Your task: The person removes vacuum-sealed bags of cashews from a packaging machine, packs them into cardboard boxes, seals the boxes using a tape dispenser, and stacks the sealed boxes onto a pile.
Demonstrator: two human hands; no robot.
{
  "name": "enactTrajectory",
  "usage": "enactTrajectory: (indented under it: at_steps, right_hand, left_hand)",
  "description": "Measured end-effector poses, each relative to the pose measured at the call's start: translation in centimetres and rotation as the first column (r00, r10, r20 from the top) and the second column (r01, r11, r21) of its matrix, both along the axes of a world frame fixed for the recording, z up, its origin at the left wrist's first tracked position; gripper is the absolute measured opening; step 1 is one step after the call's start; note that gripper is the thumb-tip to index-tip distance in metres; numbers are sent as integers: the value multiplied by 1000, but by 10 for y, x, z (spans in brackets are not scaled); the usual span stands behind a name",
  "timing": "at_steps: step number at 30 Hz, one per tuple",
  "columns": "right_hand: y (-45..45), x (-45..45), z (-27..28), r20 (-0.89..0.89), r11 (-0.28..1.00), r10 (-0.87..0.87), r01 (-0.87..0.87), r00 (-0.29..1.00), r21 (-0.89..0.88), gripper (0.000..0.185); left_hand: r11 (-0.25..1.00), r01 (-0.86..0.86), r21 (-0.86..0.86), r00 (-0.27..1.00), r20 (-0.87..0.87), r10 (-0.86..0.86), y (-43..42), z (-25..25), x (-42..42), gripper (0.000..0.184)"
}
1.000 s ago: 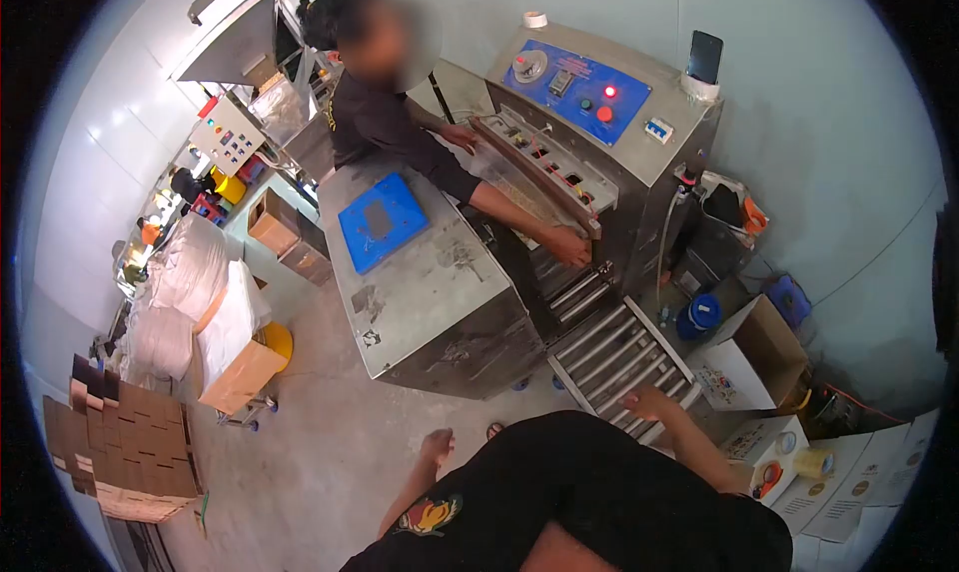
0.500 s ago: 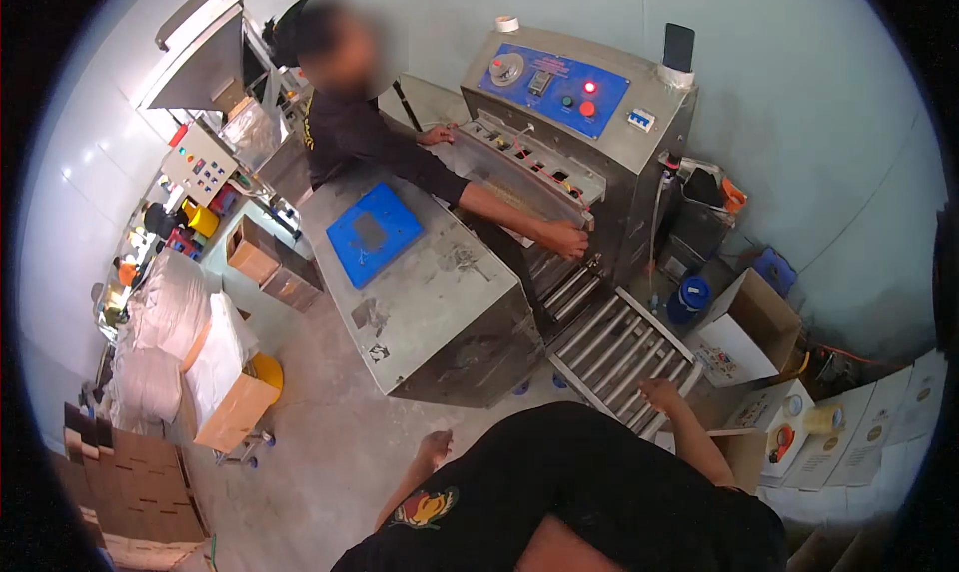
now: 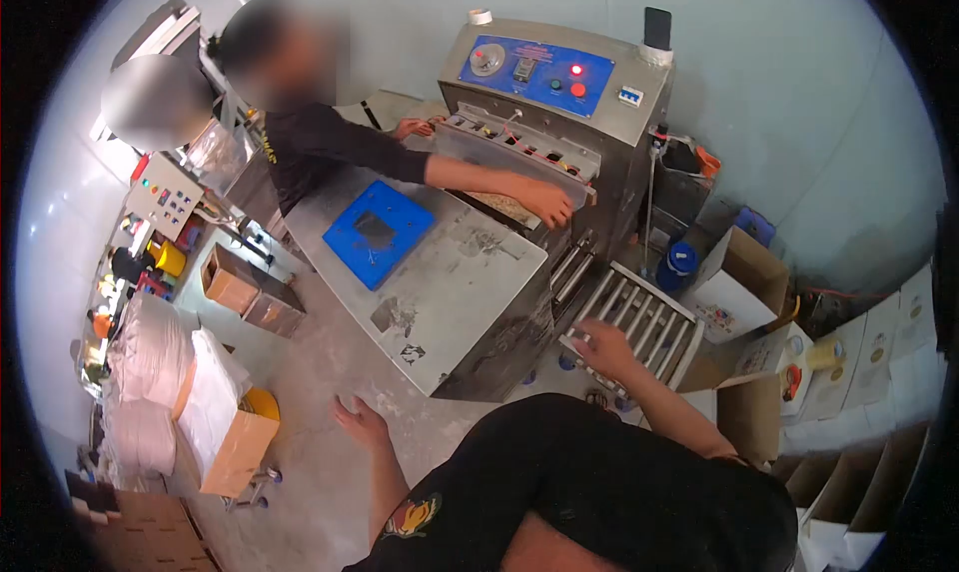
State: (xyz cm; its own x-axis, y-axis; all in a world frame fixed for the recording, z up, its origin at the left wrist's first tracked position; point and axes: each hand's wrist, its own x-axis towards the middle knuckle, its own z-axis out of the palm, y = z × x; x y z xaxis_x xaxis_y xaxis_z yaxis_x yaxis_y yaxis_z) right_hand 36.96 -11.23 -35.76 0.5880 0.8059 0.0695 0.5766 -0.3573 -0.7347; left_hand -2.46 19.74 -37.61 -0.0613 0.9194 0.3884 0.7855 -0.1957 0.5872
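My left hand is held out over the bare floor, fingers apart, touching nothing. Over the near left edge of a short roller conveyor hovers my right hand, its fingers loosely bent and holding nothing that I can see. Beyond the rollers stands a metal machine with a blue control panel. A co-worker in dark sleeves has both hands at the machine's long clear cover.
A steel table carries a blue board. Right of the rollers are a blue tub and an open carton. Folded cardboard and a carton on a trolley stand at left.
My left hand has lifted forward and its fingers have spread. My right hand has moved left and forward across the rollers. The co-worker's near arm has shifted slightly along the cover.
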Motion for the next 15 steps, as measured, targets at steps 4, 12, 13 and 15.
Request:
enactTrajectory:
  at_steps: [4, 12, 13, 15]
  right_hand:
    - [70, -26, 63, 340, 931, 71, -185, 938, 314, 40]
    - [154, -31, 81, 477, 891, 185, -351, 859, 288, 45]
    - [160, -28, 76, 497, 892, 176, -351, 850, 285, 46]
    - [170, -24, 74, 543, 903, 175, -354, 821, 244, 46]
  left_hand:
    - [863, 443, 243, 889, 9, -458, 20, 66, 45, 64]
    - [370, 928, 39, 354, -400, -845, 18, 105, 136, 65]
    - [371, 927, 63, 369, -348, -862, 19, 106, 139, 63]
    - [314, 949, 14, 303, -312, -901, 26, 103, 139, 60]
